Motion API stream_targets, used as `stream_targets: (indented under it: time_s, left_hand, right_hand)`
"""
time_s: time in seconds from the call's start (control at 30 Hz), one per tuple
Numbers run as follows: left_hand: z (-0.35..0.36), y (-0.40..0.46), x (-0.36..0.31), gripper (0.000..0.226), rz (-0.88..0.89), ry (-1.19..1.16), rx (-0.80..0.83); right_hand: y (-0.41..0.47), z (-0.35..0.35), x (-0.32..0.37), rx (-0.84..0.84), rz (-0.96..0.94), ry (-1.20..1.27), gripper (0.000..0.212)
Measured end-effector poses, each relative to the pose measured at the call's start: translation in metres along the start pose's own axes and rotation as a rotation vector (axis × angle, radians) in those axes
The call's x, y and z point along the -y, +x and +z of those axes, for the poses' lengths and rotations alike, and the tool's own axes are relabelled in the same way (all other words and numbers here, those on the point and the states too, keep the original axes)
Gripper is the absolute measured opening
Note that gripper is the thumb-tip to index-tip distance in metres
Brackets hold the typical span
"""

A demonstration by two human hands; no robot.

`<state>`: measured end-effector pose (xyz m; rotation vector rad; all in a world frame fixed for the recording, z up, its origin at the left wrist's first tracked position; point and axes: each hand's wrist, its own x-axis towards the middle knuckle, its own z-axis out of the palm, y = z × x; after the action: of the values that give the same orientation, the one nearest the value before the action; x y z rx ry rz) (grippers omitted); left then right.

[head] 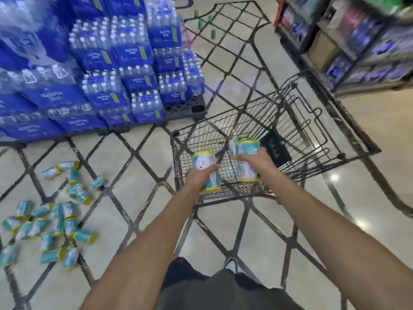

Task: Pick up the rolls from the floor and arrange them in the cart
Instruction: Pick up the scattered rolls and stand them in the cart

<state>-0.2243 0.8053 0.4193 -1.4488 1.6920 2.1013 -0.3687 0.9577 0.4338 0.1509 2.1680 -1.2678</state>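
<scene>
Both arms reach forward into the black wire cart (297,121). My left hand (200,175) grips a teal-and-white roll with yellow ends (204,163) inside the cart's near left corner. My right hand (254,161) holds a second roll (247,173) near the cart's middle, with another roll (240,145) just behind it. Several more rolls (51,222) lie scattered on the floor to the left of me. The frame is blurred by motion.
Stacked blue packs of water bottles (100,63) on a dark pallet (190,108) fill the upper left, close to the cart's left side. Shelves of goods (357,41) run along the upper right. A black item (276,146) lies in the cart. Tiled floor surrounds me.
</scene>
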Motion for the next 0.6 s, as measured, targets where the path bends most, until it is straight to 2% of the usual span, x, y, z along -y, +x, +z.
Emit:
stream_targets:
  time_s: [0.17,0.27,0.43,0.53,0.6]
  left_hand:
    - [0.083,0.031,-0.016,0.05,-0.036,0.022,0.054]
    - [0.117,0.065,-0.021,0.058,-0.055,0.028,0.034]
    - [0.157,0.158,-0.01,0.084,-0.125,0.062,-0.047]
    - [0.178,0.223,0.006,0.121,-0.211,0.092,-0.074]
    - [0.19,0.259,0.018,0.135,-0.253,0.115,-0.085]
  right_hand:
    - [0.057,-0.069,-0.01,-0.045,0.061,-0.035,0.068]
    - [0.098,-0.083,-0.021,-0.061,0.107,-0.076,0.07]
    - [0.175,-0.079,-0.039,-0.028,0.186,-0.14,0.076]
    - [0.23,-0.064,-0.058,-0.032,0.247,-0.182,0.078]
    - [0.261,-0.053,-0.072,-0.008,0.282,-0.227,0.086]
